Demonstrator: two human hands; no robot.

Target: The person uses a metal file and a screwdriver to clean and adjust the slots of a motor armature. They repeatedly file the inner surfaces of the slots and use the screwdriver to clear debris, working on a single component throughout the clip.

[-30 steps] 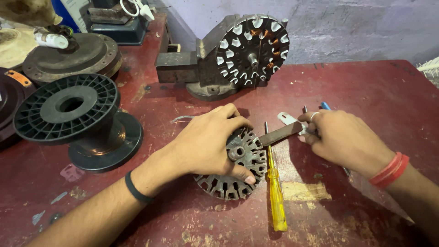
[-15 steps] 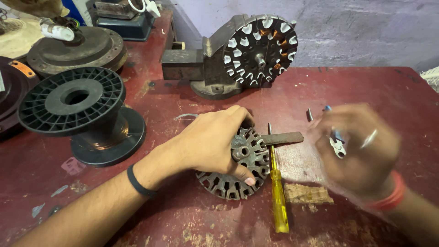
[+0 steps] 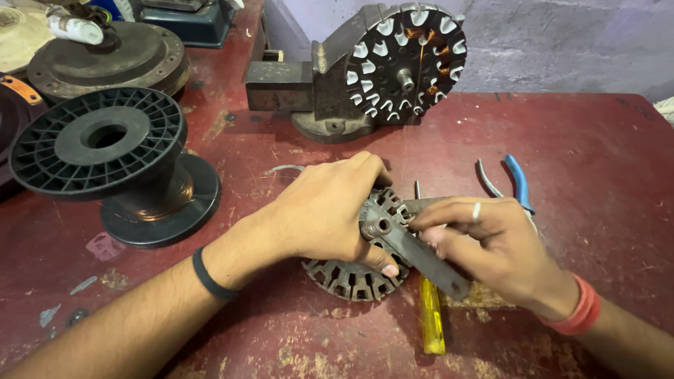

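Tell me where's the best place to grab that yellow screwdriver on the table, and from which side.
Probably the yellow handle of the screwdriver, from the near edge of the table. The handle end lies bare below the right hand, while the shaft runs up under that hand and the flat metal bar beside the slotted metal core.

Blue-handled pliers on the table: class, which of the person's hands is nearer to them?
Right. The right hand lies just in front of the blue-handled pliers, nearly touching; the left hand rests farther off on the slotted metal core.
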